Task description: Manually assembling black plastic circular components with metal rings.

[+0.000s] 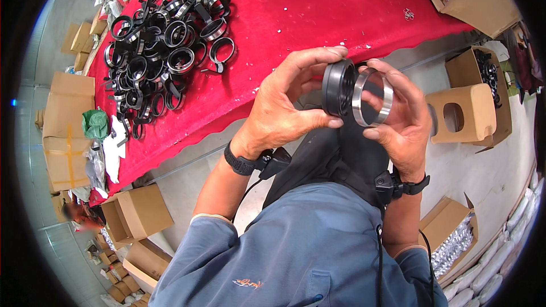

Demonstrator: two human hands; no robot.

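Observation:
Over my lap, in front of the table's near edge, my left hand (293, 94) grips a round black plastic ring piece (338, 88) between thumb and fingers. Beside it my right hand (401, 108) holds a shiny silver metal ring (372, 98) by its rim. The two pieces face each other with their openings side by side; whether they touch I cannot tell. A large heap of black ring parts with silver bands (165, 51) lies on the table to the left, many with stubby tabs sticking out.
The table has a red cloth (273, 23). An open carton of metal rings (483, 0) sits at its far right. Below stand a carton of black parts (478, 88), a carton of silver pieces (449, 233) and an open carton (136, 213) at left. A green bag (95, 124) lies left.

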